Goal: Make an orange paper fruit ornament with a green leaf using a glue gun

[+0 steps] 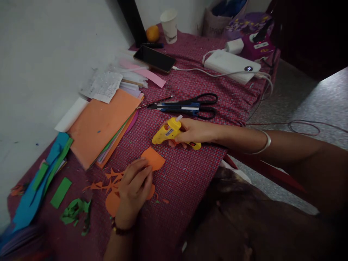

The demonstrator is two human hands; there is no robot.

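Note:
A yellow hot glue gun (170, 131) is in my right hand (194, 131), its nozzle pointing left and down toward a cut orange paper piece (153, 158). A pale glue stick (179, 117) pokes out of its back. My left hand (136, 183) is low over the table, fingers bent and pressed together on the near edge of that orange piece. The nozzle is a little apart from the paper. Under and beside my left hand lie more rounded orange cutouts (112, 203) and jagged orange scraps (102, 185), partly hidden by the hand.
Scissors and a blue cutter (185, 107) lie beyond the glue gun. Stacked coloured paper (104, 123) is at left, with green scraps (73, 212) and blue paper (40, 185) nearby. Farther back are a phone (154, 58), paper cup (169, 27), orange fruit (152, 33) and cabled power bank (231, 66).

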